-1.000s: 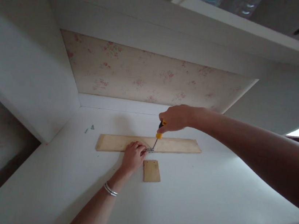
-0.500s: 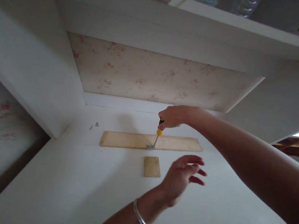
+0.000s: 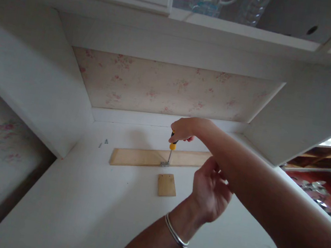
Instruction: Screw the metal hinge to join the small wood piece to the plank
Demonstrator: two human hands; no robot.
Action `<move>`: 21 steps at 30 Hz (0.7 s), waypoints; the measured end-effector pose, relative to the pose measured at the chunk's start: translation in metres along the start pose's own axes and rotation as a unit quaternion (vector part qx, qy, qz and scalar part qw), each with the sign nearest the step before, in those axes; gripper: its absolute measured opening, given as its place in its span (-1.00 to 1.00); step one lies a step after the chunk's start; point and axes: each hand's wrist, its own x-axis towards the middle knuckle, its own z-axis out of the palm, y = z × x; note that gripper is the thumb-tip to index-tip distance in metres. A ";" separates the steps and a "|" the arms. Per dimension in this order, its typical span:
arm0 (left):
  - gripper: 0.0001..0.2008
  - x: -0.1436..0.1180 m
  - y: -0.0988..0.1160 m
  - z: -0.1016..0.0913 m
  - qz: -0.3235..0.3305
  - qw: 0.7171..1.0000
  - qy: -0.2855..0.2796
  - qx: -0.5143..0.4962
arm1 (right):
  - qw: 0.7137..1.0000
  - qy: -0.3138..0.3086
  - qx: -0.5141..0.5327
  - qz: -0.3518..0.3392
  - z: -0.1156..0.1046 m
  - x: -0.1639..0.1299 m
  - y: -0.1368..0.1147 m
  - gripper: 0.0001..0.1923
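Observation:
My right hand [image 3: 183, 128] is wrapped round the yellow and black handle of a screwdriver [image 3: 173, 145]. The screwdriver stands nearly upright, its tip down at a small metal hinge [image 3: 164, 164]. This hinge sits at the near edge of a long pale wooden board [image 3: 136, 157] lying flat on the white surface. Just in front of it lies a small square wooden piece [image 3: 167, 185] with two dark holes. My left hand [image 3: 211, 191], a silver bangle on its wrist, is at the underside of my right forearm, fingers loosely bent, apart and partly hidden by it; it holds no object.
Small metal bits [image 3: 106, 142] lie on the white tabletop [image 3: 81, 210] left of the board. White side panels [image 3: 47, 68] rise at both sides. Overhead, a cabinet shelf [image 3: 241, 30] carries clear plastic bottles [image 3: 255, 7]. Floral wallpaper [image 3: 158, 86] covers the back.
My left hand has moved right and up to my right forearm. My right hand keeps the screwdriver at the hinge. The view has shifted slightly, showing more of the bottles above.

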 end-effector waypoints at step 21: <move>-0.84 -0.034 0.068 -0.112 0.122 0.763 -0.044 0.633 | 0.999 0.036 0.017 -0.025 0.013 -0.007 0.014 -0.35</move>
